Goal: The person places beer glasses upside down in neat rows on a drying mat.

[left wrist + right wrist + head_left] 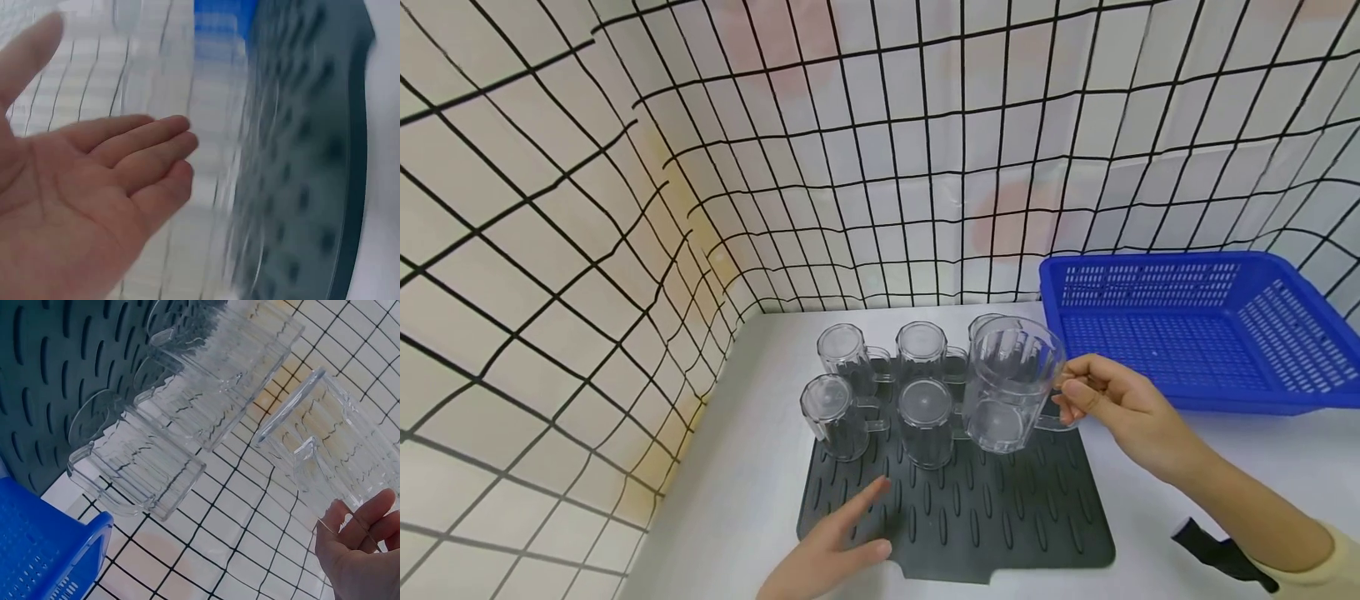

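My right hand (pixel 1112 412) pinches the handle of a clear glass mug (pixel 1003 387), held mouth up above the dark drying mat (pixel 1000 525). In the right wrist view the fingers close round that mug's handle at the lower right. Several matching mugs stand upside down on the mat in two rows, among them a front-left mug (pixel 837 421) and a front-middle mug (pixel 927 425). The held mug partly hides a back-right mug (pixel 981 323). Over the mat's near left edge my left hand (pixel 831 546) is held with fingers extended, holding nothing; its palm (pixel 69 200) shows in the left wrist view.
A blue plastic basket (pixel 1195 400) stands to the right of the mat on the white table (pixel 722 467). Black wire grid (pixel 940 158) rises at the back and left. A black strap (pixel 1221 557) lies near the right forearm.
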`<state>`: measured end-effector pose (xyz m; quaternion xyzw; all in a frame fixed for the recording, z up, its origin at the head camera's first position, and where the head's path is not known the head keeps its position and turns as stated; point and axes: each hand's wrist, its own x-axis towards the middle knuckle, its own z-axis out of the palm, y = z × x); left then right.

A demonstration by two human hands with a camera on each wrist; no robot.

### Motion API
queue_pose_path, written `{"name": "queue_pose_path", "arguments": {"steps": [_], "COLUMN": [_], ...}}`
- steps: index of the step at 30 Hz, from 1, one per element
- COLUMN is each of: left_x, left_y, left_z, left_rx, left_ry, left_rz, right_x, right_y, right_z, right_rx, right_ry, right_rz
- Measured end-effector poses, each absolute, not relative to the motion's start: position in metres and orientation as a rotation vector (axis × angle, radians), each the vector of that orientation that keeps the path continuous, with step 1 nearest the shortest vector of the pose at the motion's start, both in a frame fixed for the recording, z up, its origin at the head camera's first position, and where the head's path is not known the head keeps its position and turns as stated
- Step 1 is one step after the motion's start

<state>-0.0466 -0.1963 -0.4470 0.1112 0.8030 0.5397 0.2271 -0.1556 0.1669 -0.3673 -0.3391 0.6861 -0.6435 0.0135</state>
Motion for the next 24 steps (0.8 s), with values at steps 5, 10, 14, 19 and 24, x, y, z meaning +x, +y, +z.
{"name": "queue_pose_path", "arguments": {"steps": [5,10,14,19,24], "left_x": [-0.061,-0.080,-0.092,-0.103,-0.111], "left_y": [-0.163,-0.127,-0.104,-0.086,-0.076], "left_z": [-0.445,-0.439,-0.433,-0.426,-0.423], "left_rx": [0.347,0.290,0.194,0.080,0.057], "left_ry": [1.905,1.656,1.253,0.796,0.662], "left_rz": [1.731,1.881,2.036,2.091,2.042], "right_x": [-0.153,-0.148,-0.145,-0.140,-0.134], "right_y": [0.164,0.162,0.161,0.161,0.163], "right_z": [-0.367,-0.367,-0.368,-0.370,-0.370], "right_rx": [-1.037,-1.052,-1.089,-1.116,-1.168], "right_ry": [2.211,2.246,2.272,2.304,2.269], "right_rz": [-1.947,-1.909,-1.896,-1.865,-1.857]}}
